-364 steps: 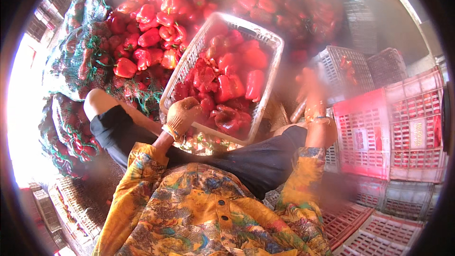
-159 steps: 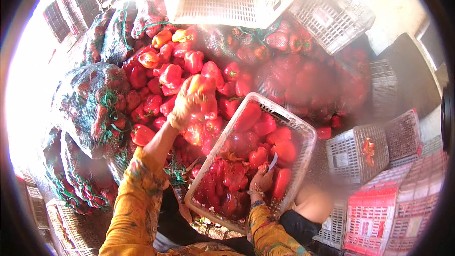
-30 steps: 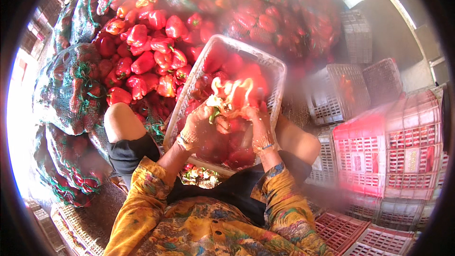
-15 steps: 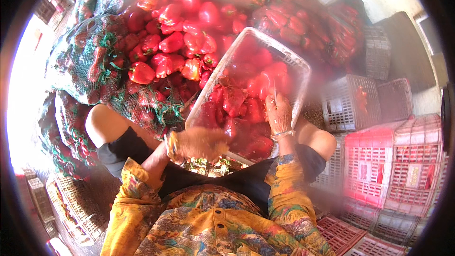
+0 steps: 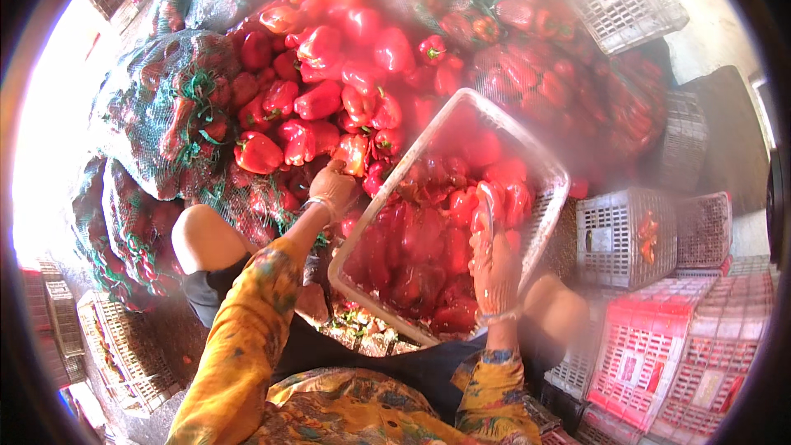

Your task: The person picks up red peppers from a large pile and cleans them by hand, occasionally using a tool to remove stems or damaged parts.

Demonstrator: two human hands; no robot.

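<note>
My left hand reaches into the heap of red bell peppers left of the crate. Its fingers are partly spread and come up against an orange-red bell pepper at the heap's near edge. Between my knees a pale plastic crate stands tilted, holding many red bell peppers, several of which look cut. Over its right side my right hand is closed around a small knife, the thin blade pointing away from me. The knife's handle is hidden in my palm.
Green mesh sacks of peppers are piled at the left, and more sacks at the far right. Grey crates and a red crate stack up on the right. Pepper scraps lie below the crate.
My left hand has moved from the crate's near left corner out to the pepper heap. My right hand stays over the crate with the knife. The whole view has shifted slightly.
</note>
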